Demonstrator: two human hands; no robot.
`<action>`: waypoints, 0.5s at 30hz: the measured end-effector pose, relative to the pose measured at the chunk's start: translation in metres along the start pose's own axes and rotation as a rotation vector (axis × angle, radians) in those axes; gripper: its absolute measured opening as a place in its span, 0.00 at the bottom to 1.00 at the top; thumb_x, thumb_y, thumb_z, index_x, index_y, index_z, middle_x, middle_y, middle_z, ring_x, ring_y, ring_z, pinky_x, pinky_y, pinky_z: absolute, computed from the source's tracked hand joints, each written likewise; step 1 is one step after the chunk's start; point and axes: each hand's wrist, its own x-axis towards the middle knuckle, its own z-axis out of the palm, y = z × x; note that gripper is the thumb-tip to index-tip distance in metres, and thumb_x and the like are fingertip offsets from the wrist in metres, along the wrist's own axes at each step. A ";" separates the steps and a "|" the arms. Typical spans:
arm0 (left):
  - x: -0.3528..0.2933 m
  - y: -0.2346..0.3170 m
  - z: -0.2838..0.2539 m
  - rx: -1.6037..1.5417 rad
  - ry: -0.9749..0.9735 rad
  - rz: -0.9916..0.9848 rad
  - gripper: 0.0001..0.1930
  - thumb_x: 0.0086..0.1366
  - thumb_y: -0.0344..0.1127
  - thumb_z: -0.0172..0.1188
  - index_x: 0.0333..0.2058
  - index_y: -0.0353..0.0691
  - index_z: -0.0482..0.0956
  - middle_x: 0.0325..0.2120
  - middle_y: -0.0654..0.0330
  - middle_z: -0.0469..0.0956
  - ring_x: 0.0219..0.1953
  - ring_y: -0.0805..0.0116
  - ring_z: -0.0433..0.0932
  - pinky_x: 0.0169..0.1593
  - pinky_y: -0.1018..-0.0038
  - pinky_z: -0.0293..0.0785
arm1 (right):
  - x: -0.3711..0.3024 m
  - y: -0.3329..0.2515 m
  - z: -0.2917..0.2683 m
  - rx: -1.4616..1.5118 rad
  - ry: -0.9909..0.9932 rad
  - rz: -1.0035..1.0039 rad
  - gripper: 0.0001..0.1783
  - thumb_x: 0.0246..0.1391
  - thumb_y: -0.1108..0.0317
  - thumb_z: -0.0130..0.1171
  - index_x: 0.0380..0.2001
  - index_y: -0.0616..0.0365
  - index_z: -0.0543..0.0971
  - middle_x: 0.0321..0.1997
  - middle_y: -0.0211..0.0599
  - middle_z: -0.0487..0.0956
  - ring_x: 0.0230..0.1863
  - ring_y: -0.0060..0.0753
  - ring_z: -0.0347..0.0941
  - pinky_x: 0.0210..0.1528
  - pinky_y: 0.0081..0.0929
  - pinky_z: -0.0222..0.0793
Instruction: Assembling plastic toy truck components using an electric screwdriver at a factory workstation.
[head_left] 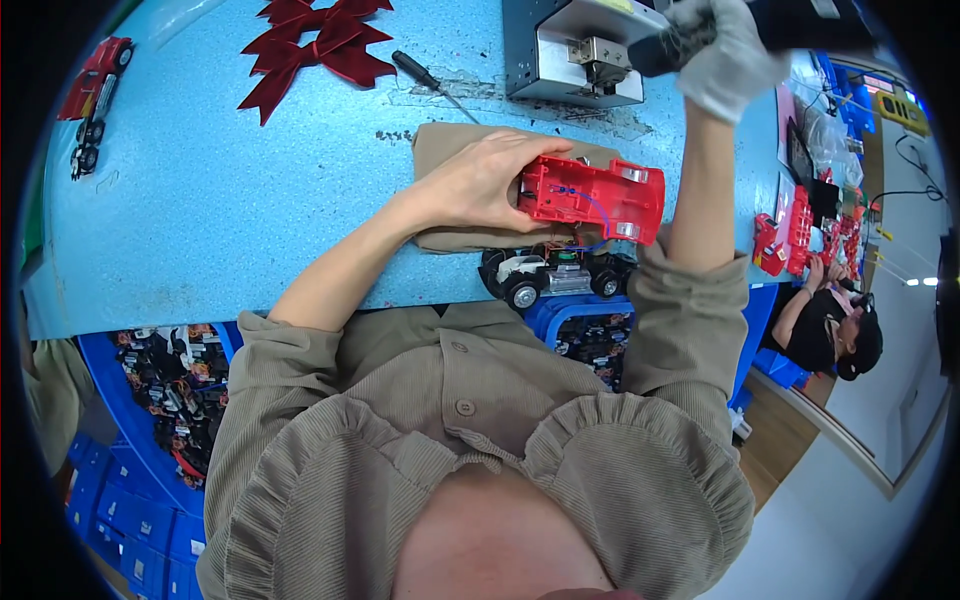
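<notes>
A: What lies nearest us?

B: Below the table's (200, 240) near edge we see blue bins (545, 312) of parts. On that edge we find the chassis (565, 278), wheels showing.

A: And the red shell (640, 190)?

B: Just beyond, over the folded cloth (440, 150), hollow side up. We see the bare left hand (480, 180) gripping its left end, thumb and fingers around it.

A: The right hand (730, 65)?

B: Gloved, raised and closed around a black tool (815, 25), blurred to us. Farther off we spot a screwdriver (418, 72), a metal machine (530, 50) and dark red bows (315, 50).
</notes>
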 end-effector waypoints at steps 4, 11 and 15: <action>-0.006 -0.002 0.002 0.014 0.041 0.005 0.40 0.39 0.38 0.68 0.54 0.38 0.63 0.46 0.54 0.71 0.51 0.56 0.68 0.56 0.64 0.62 | -0.055 -0.006 -0.008 0.299 -0.044 -0.365 0.02 0.44 0.80 0.48 0.22 0.65 0.71 0.17 0.35 0.71 0.21 0.29 0.70 0.32 0.25 0.70; 0.002 0.000 0.005 0.026 0.068 0.056 0.38 0.40 0.38 0.68 0.52 0.36 0.64 0.45 0.53 0.72 0.49 0.56 0.70 0.55 0.65 0.63 | -0.088 -0.078 -0.057 0.505 -0.150 -0.040 0.11 0.44 0.64 0.51 0.15 0.53 0.64 0.13 0.23 0.59 0.15 0.20 0.59 0.21 0.20 0.55; -0.004 -0.003 0.004 0.048 0.108 0.065 0.37 0.40 0.42 0.68 0.50 0.35 0.66 0.43 0.51 0.73 0.47 0.55 0.71 0.54 0.64 0.63 | -0.114 -0.066 -0.058 0.322 -0.116 -0.103 0.15 0.48 0.60 0.47 0.14 0.50 0.59 0.14 0.23 0.54 0.15 0.20 0.53 0.20 0.21 0.48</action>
